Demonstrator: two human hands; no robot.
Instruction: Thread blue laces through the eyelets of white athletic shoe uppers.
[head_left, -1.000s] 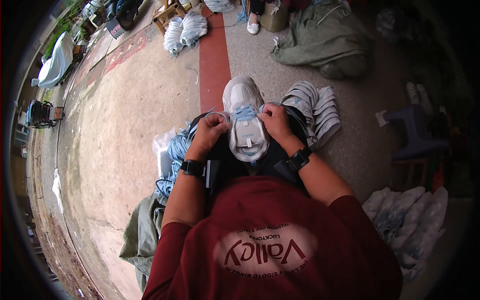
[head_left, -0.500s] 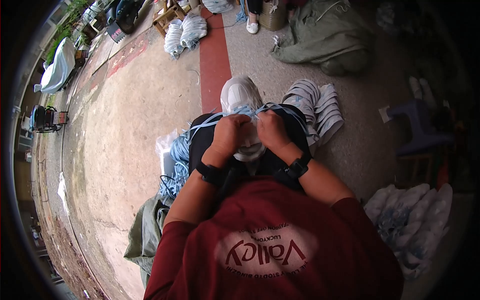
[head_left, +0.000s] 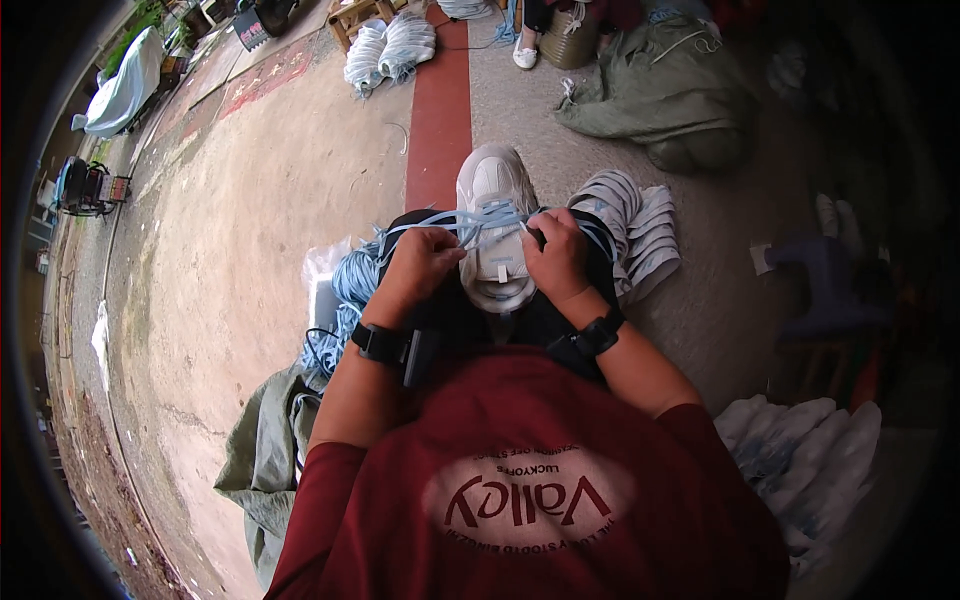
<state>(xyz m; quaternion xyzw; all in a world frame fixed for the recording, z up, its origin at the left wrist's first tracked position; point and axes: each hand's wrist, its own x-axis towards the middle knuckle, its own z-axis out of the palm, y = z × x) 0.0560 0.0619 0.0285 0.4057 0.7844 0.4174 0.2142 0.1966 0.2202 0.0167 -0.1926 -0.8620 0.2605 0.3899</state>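
A white sneaker rests between my knees, its toe pointing away from me and its heel opening toward me. Light blue shoelaces cross over its front and stretch sideways between my hands. At the shoe's left side, my left hand pinches a lace with curled fingers. My right hand is closed on a lace at the right side, thumb and fingers together. A bundle of light blue laces lies beside my left leg. Both wrists carry black bands.
Stacked white shoe uppers stand by my right knee, with more shoe pieces at the lower right. A green sack lies ahead right, a green cloth at the left. Another person's white shoe shows far ahead.
My hands have moved apart, the left one outward to the left, drawing the laces across the shoe. More of the shoe's tongue and opening shows. The view has shifted slightly.
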